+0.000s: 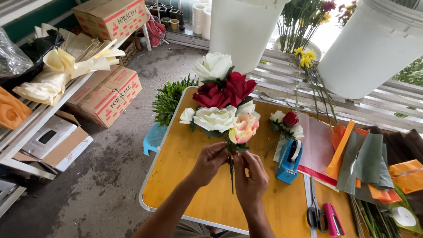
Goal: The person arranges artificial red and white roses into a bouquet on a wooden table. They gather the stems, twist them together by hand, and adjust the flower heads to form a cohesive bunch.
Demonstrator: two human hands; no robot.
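**A:** Start with the setting, working out from the blue tape dispenser (288, 162).

**B:** It stands on a rounded wooden table (189, 176) over a grey concrete floor (110, 176). Far left of the dispenser, a white shelf rack (26, 132) carries cream wrapping paper (57, 72), and cardboard boxes (108, 94) sit beneath and behind it. Closer in, off the table's left edge, a bushy green plant (169, 99) rises above a small blue stool (154, 137).

**A:** And the hands?

**B:** Both are just left of the dispenser. The left hand (210, 162) has its fingers curled tight, pinching the stems under the bouquet (224, 103). The right hand (251, 178) is beside it, thumb and fingertips pressed together on the same stems, one green stem hanging down between the two hands. The bouquet stands upright above them: white, deep red and a peach-pink bloom.

**A:** Right beside the dispenser?

**B:** A smaller posy (286, 121) lies just behind it, touching pink paper sheets (315, 141). To the dispenser's right, orange and grey-green sheets (365, 163) fan out; below those, scissors (315, 211) and a pink stapler-like tool (332, 219).

**A:** Containers?

**B:** Above the dispenser, two big white buckets (374, 44) loom near the camera; I cannot see inside them. Between them, a pot of long-stemmed flowers (304, 26), and yellow stems (308, 59) lie on the white slatted bench (282, 77).
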